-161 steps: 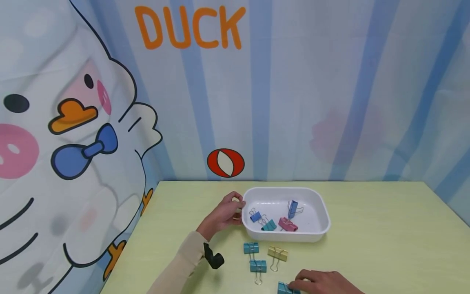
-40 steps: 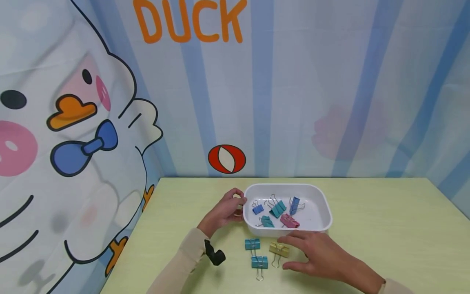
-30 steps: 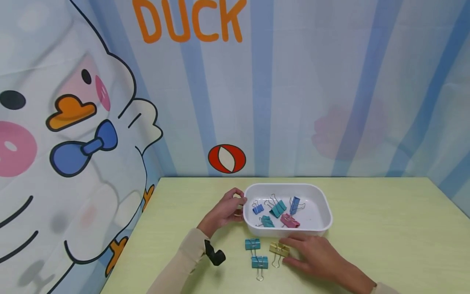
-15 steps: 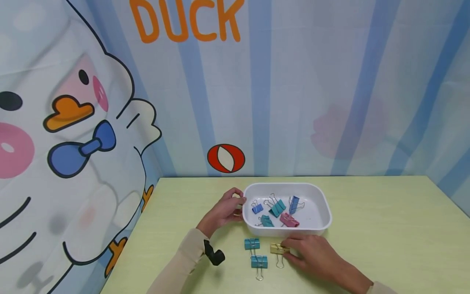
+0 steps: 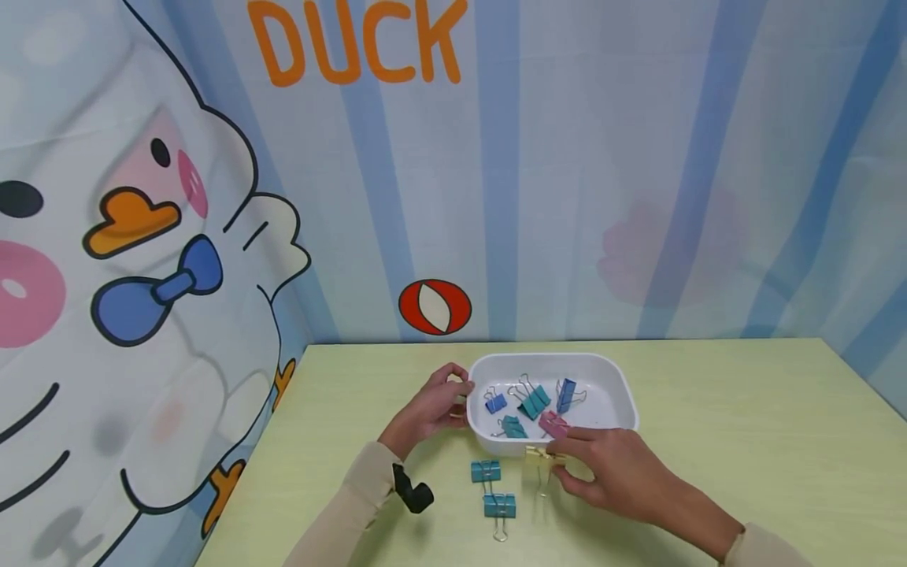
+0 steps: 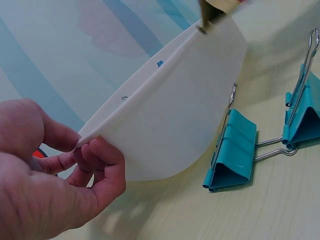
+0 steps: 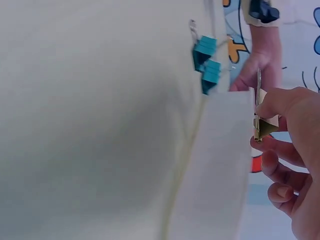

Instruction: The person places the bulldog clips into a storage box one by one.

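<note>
My right hand (image 5: 620, 472) pinches a yellow binder clip (image 5: 542, 455) between thumb and fingers, raised just in front of the white tray's near side. In the right wrist view the yellow clip (image 7: 265, 127) shows edge-on at the fingertips. My left hand (image 5: 434, 405) grips the left rim of the white tray (image 5: 616, 394), thumb and fingers curled over its edge, as the left wrist view shows too. Two teal binder clips lie on the table before the tray, a nearer one (image 5: 499, 505) and a farther one (image 5: 485, 471).
Inside the tray lie two blue clips, one small (image 5: 495, 402) and one on its side (image 5: 566, 396), two teal clips (image 5: 534, 402) and a pink clip (image 5: 553, 424). The pale yellow table (image 5: 744, 441) ends at a printed duck curtain (image 5: 567, 197) behind.
A teal clip from the near table now lies in the tray. My right hand has since reached the yellow clip, pinched it and lifted it toward the tray. The left hand stays put.
</note>
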`<state>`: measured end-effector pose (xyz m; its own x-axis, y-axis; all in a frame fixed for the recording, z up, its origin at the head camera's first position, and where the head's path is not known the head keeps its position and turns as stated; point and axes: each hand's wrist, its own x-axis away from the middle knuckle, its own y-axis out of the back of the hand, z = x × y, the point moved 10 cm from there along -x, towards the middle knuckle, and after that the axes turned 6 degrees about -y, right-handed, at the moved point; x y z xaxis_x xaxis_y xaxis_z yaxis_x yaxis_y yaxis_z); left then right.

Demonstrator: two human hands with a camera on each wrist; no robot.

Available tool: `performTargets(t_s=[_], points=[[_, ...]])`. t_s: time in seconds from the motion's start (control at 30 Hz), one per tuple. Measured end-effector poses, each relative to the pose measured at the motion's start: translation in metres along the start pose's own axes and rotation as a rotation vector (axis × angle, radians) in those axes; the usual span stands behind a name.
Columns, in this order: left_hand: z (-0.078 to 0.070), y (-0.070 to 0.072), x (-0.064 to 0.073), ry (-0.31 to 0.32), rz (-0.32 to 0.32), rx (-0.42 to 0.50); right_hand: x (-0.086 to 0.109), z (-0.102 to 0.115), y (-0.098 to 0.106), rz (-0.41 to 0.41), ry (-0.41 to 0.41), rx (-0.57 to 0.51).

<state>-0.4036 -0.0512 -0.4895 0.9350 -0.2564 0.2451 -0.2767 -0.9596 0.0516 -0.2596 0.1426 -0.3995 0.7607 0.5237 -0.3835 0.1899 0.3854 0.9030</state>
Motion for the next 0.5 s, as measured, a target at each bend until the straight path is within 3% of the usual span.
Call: performTargets(t_s=[0.33,0.5], points=[[0.001,0.001,-0.001,-0.002,-0.002,0.002,-0.030,-0.017,0.056,-0.047,-0.027,0.092],[0.001,0.000,-0.001,0.002,-0.001,0.012,-0.043,-0.028,0.082,-0.111,-0.037,0.113]])
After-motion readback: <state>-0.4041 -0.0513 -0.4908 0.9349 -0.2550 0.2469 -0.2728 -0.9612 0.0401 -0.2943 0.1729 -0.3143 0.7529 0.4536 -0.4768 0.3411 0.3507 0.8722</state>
